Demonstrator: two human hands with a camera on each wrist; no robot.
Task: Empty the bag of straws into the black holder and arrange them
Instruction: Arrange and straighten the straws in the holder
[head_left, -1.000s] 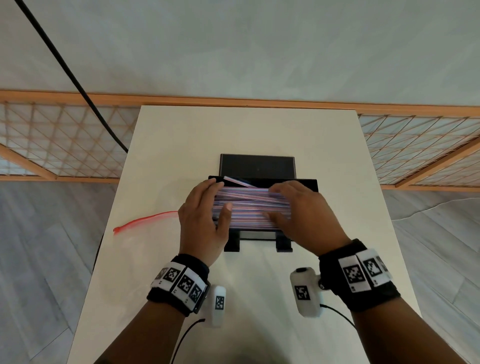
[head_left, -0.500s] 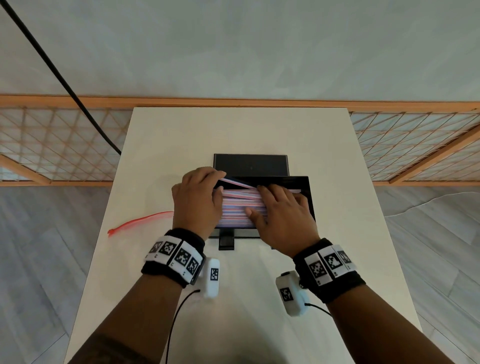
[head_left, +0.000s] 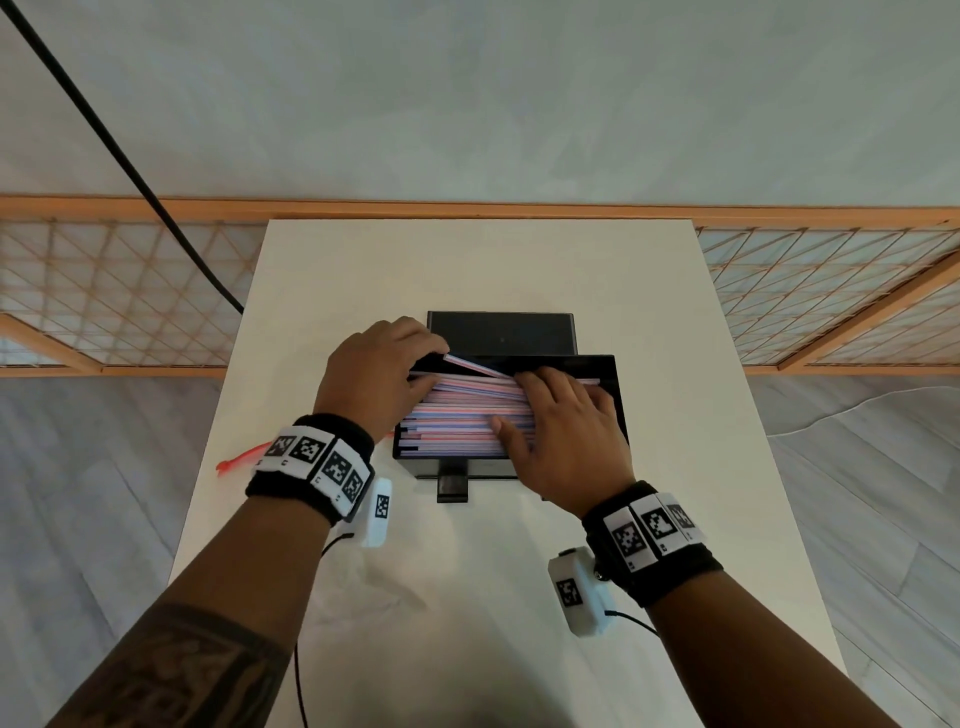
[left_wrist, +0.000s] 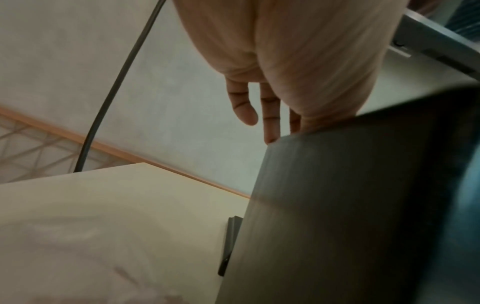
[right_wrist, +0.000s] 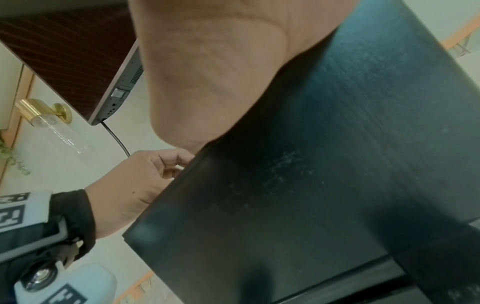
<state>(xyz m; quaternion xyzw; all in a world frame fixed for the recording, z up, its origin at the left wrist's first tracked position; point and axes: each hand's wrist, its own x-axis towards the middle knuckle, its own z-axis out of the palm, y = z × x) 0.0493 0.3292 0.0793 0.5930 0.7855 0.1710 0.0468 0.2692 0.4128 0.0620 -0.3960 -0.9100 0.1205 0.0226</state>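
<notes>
A person's two forearms reach across a pale table (head_left: 649, 291) toward a black holder (head_left: 621, 410) near its middle.

At far left, a limp clear bag with a red zip strip (head_left: 240, 458) lies flat on the table, partly behind the left wrist and well apart from the holder's opening. It looks empty.

The left hand (head_left: 375, 378) now sits at the holder's left end, fingers curled over the far left corner, where a second ago it lay spread flat on the pile nearer the front. The left wrist view shows its fingertips (left_wrist: 271, 131) touching the top edge of the holder's side wall; whether they pinch a straw cannot be told.

In the middle, the pink, blue and white straws (head_left: 457, 415) lie lengthwise inside the holder in a mostly level stack. One stray straw (head_left: 475, 366) tilts across the back, left end raised near the left fingers.

The right hand (head_left: 563, 434) lies flat on the right half of the stack, fingers extended and slightly spread, pressing down; it has slid further in from the front edge than before.

Behind the holder a flat black panel (head_left: 501, 332) lies on the table, possibly its lid.

The bag appears emptied, so the work has moved into arranging: the ends are being squared, and the tilted straw likely needs laying flat next.
</notes>
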